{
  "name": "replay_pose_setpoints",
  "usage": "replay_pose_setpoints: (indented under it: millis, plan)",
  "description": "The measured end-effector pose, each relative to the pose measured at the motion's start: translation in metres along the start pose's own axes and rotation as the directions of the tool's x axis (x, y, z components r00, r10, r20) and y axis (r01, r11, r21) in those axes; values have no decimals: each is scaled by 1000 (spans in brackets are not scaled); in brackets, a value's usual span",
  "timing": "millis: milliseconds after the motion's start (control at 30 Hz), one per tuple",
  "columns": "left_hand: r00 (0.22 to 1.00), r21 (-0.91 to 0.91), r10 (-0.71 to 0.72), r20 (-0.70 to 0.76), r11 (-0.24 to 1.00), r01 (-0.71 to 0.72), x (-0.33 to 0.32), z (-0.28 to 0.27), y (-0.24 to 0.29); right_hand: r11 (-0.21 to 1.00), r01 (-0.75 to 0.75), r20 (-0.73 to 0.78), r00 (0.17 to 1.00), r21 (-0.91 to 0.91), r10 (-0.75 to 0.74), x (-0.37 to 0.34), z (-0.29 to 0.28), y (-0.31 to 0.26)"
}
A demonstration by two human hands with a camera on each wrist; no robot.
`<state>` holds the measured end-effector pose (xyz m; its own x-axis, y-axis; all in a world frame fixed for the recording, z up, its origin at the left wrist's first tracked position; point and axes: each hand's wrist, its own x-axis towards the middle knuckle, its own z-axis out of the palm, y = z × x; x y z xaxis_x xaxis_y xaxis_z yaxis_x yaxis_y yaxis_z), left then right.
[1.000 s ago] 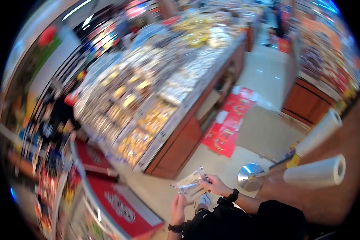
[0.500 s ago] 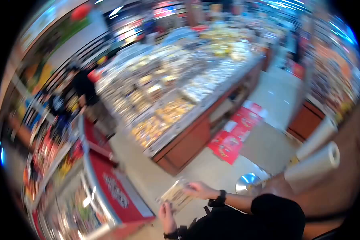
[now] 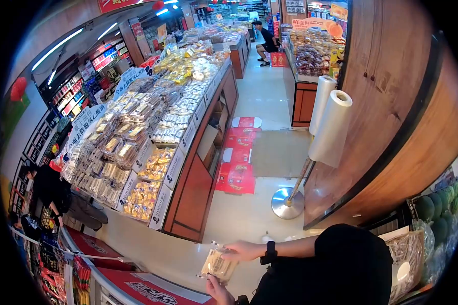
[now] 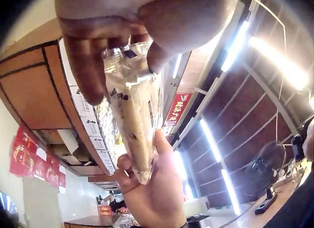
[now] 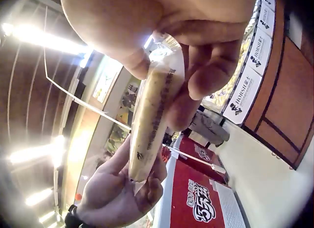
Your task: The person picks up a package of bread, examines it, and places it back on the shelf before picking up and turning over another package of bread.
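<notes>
In the head view a clear-wrapped pale bread packet [image 3: 218,265] is held low, in front of the body. My right hand [image 3: 244,250] pinches its upper right edge, and my left hand [image 3: 218,291] pinches the lower edge. The left wrist view shows the packet [image 4: 135,115] edge-on between the left hand [image 4: 132,26] above and the right hand [image 4: 154,188] below. In the right wrist view printed text runs along the packet [image 5: 152,117], with the right hand [image 5: 171,41] at its top and the left hand [image 5: 117,188] at its bottom.
A display island [image 3: 188,203] piled with wrapped bread stands ahead on the left. Red flattened cartons [image 3: 236,173] lie on the floor. Plastic bag rolls [image 3: 331,127] stand on a metal base [image 3: 288,203]. A red freezer [image 3: 137,284] is at lower left; a person [image 3: 53,188] bends beside it.
The head view has swung to the right and become sharper, bringing the bag rolls upright and watermelons into view. Both hands still hold the packet, which now faces the head camera more squarely.
</notes>
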<state>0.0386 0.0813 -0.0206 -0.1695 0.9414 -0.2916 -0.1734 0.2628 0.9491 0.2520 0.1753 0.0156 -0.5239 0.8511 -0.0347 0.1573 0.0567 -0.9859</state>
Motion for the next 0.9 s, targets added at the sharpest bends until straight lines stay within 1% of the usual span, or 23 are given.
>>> replay_pose_setpoints:
  millis: [33,100,133,200,233,300,333,400,433,500,533,567,600,633,667,700,733,767,833,867,900]
  plan:
    - [1000,-74,-7,-19,997,5,-2,1,-2,1000,-8,2,1000,-20,8,0,1,-1]
    - [999,-93,8,-48,996,-13,-7,1,2,998,-24,7,1000,-52,24,1,6,2]
    - [998,-103,16,-61,994,-22,-8,0,5,998,34,-3,999,-46,-34,3,11,4]
    - [997,-120,-26,-79,993,16,-6,-28,-18,988,149,-18,989,-40,-150,10,23,7]
    - [994,-132,-47,-95,991,34,-8,-37,-21,989,143,17,990,-49,-142,14,29,8]
    - [984,-221,-69,-164,975,32,-17,-49,-23,989,131,97,987,-65,-124,21,43,5]
    - [976,-268,-85,-199,963,29,-25,-53,-20,987,127,151,982,-102,-111,22,50,1]
    - [952,-300,-72,-296,954,-21,-42,-54,-8,976,130,269,960,-176,-79,23,58,-13]
    - [932,-316,-70,-356,948,-49,-51,-53,-1,956,155,297,952,-249,-77,24,63,-22]
    - [921,-464,-9,-391,866,-189,-64,-61,-1,900,226,390,918,-373,-70,26,79,-39]
    - [900,-524,22,-435,807,-273,-71,-69,-3,784,420,303,902,-456,-307,28,90,-45]
    - [894,-531,40,-447,792,-301,-80,-76,-3,625,576,233,805,-527,-545,32,100,-52]
    - [884,-533,57,-464,779,-330,-91,-86,-2,666,595,220,796,-449,-564,34,105,-86]
    - [865,-533,49,-500,770,-352,-102,-93,2,710,600,198,797,-369,-570,32,108,-133]
    - [848,-533,37,-529,763,-366,-114,-100,4,679,699,270,714,-225,-646,30,115,-169]
    - [814,-463,28,-581,811,-358,-127,-113,-3,633,770,313,622,-78,-718,26,123,-203]
    - [780,-422,19,-626,832,-359,-140,-121,-8,486,869,344,431,89,-834,20,133,-239]
    - [743,-382,10,-669,854,-354,-154,-129,-13,319,912,327,229,257,-917,12,146,-267]
    - [657,-345,2,-754,850,-398,-171,-139,-16,123,881,341,-46,456,-939,-7,181,-295]
    - [611,-320,3,-792,850,-419,-178,-145,-15,111,839,294,-61,532,-954,-13,198,-308]
    - [597,-338,-3,-802,827,-450,-187,-152,-16,92,792,246,-76,604,-966,-20,216,-320]
